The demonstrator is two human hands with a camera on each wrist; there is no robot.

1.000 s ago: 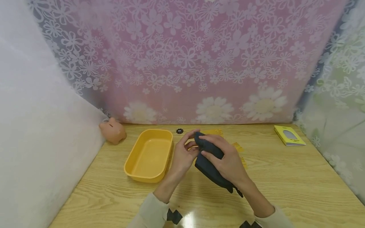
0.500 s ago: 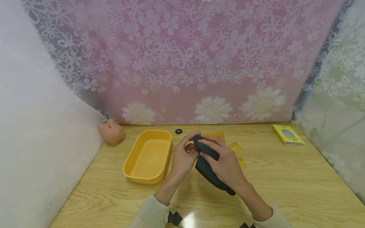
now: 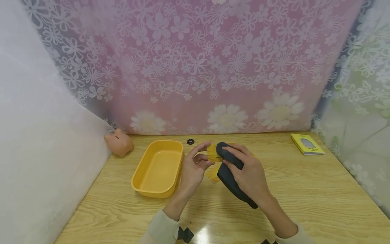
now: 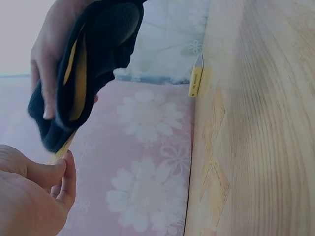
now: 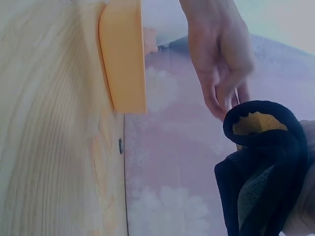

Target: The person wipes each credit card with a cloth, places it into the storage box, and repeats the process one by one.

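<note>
My right hand [image 3: 251, 174] grips a folded piece of dark navy fabric [image 3: 232, 185] above the middle of the table. Fingers and thumb of my left hand [image 3: 192, 169] pinch the end of a yellow banknote-like slip [image 3: 214, 154] that sticks out from the fabric's upper fold. The left wrist view shows this slip [image 4: 64, 149] between thumb and fingertip, with the fabric [image 4: 91, 64] just above. Yellow also shows inside the fold in the right wrist view, where the slip [image 5: 258, 123] lies within the dark cloth. More yellow slips [image 3: 212, 175] lie on the table beneath, partly hidden.
Left of the hands stands a yellow plastic tub [image 3: 136, 184]. A pink piggy bank [image 3: 119, 144] sits at the far left, and a black poker chip [image 3: 190, 141] lies near the back edge. At the far right rests a yellow booklet [image 3: 307, 144]. Patterned curtains enclose the table.
The fabric has shifted slightly right, away from the left hand. A stretch of yellow slip now shows between the left fingers and the fabric.
</note>
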